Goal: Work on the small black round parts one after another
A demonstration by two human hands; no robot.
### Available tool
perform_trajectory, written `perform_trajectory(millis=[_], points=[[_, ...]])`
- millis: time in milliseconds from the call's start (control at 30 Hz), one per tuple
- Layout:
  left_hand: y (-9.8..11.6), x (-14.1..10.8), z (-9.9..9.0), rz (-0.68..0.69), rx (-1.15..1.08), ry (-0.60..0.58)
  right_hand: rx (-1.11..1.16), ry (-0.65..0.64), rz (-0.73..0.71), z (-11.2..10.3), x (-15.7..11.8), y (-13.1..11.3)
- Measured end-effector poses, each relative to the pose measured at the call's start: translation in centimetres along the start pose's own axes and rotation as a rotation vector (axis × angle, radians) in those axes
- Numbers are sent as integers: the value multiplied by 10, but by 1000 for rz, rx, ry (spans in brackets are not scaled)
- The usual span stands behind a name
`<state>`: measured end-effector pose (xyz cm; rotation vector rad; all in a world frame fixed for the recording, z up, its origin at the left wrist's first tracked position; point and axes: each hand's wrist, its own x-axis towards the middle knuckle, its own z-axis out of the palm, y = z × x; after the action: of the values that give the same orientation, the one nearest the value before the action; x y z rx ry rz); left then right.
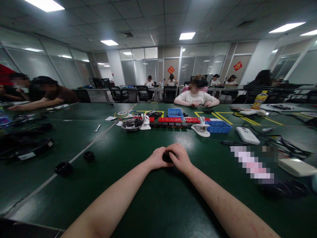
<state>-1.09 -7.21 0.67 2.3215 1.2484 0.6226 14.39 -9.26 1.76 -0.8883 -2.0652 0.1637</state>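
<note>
Both my hands are closed around a small black object [167, 156] low over the green table [158, 205]. Its exact kind is hidden by the fingers. From its left side my left hand [157, 158] grips it, fingers curled behind. My right hand [180, 158] wraps over its top and right side, with the thumb across the front. Off to the left on the table lie two black round, ring-like pieces, a larger one [63, 169] and a smaller one [88, 156].
Ahead stand a metal bowl of cables [133, 124], a red row of blocks [170, 120], a white clamp stand [201, 128] and blue bins [219, 127]. A white power bank [247, 135] and cables lie right. A wrench [98, 128] lies left. A person [196, 94] sits opposite.
</note>
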Motion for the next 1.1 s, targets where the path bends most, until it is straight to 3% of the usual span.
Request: perform_trajectory(millis=[233,367,600,900,1000,1100], points=[[0,1,1,33,160,31,-199,-87,240,3,1,7],[2,1,2,15,191,41,-171,-59,240,4,0,9],[-2,1,2,-84,244,96,-92,139,247,4,0,22],[-9,2,2,-253,307,166,-118,114,305,13,-5,41],[-12,2,3,-305,330,127,-159,65,341,15,-7,44],[-13,2,5,-343,379,13,-218,61,389,13,-7,43]])
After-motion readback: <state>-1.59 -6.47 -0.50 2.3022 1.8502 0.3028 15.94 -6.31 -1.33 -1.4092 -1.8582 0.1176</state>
